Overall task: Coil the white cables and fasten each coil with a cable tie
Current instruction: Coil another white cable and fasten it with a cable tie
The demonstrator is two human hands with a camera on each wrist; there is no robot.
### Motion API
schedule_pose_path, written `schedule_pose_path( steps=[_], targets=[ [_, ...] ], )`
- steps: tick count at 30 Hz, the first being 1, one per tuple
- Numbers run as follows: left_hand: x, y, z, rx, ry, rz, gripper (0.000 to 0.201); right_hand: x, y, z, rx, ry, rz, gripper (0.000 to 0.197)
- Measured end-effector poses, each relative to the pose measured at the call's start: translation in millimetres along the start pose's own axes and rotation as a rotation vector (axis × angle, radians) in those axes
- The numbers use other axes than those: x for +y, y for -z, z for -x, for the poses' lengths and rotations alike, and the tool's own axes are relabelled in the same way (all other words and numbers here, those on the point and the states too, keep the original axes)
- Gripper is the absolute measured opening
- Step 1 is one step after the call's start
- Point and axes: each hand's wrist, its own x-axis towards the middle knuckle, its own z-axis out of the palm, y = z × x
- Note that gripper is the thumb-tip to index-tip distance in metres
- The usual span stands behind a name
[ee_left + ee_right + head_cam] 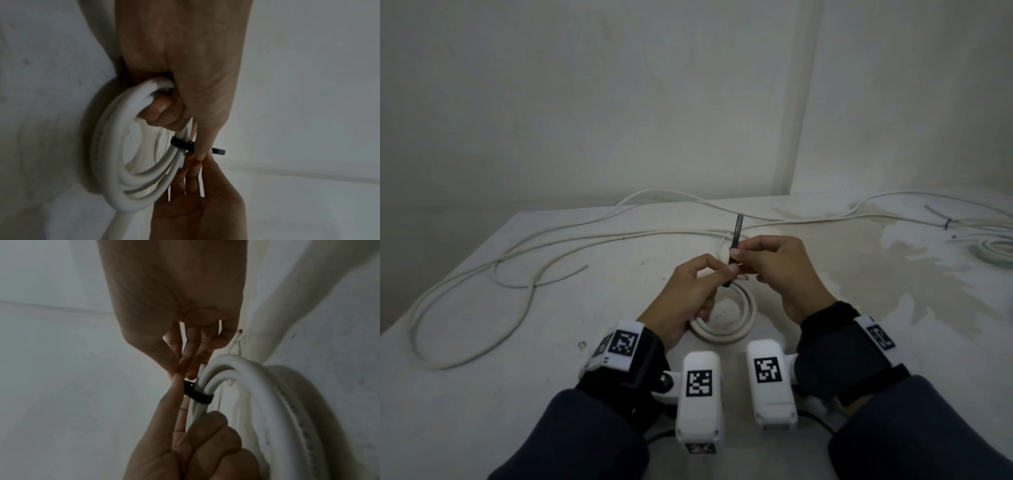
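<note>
On the surface [482, 377], loose white cable [524, 250] sprawls at left. Centre, the left hand [688, 301] clamps one coil [736, 329]; the right hand [784, 270] pinches one black cable tie [736, 240] round it. A slipped pinch could let the loops spring apart. A second coil [993, 250] lies far right.

Dim rm, bare white walls [619, 102] w/ corner at right, stained white table [893, 274], low light

No words, brands or numbers can be read; the white wrist-camera housings [699, 390] and black wristbands [626, 346] carry only black-and-white square marker patterns
</note>
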Motion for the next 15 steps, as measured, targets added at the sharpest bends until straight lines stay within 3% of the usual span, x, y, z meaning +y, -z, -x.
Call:
schedule_pose_path(
  steps=[4, 9, 15],
  targets=[
    [1.8, -1.6, -4.9, 0.019, 0.039, 0.011, 0.023, 2.4, -2.1, -0.9, 0.042, -0.004, -0.015, 0.008],
    [5.0, -7.9, -7.7, -0.019, 0.095, 0.07, 0.026, 4.1, -1.9, -3.6, 0.147, -0.004, -0.043, 0.027],
    [15.2, -16.0, -11.5, -0.09, 0.113, 0.072, 0.029, -5.3, 9.2, -3.9, 0.147, -0.065, -0.109, 0.028]
  ],
)
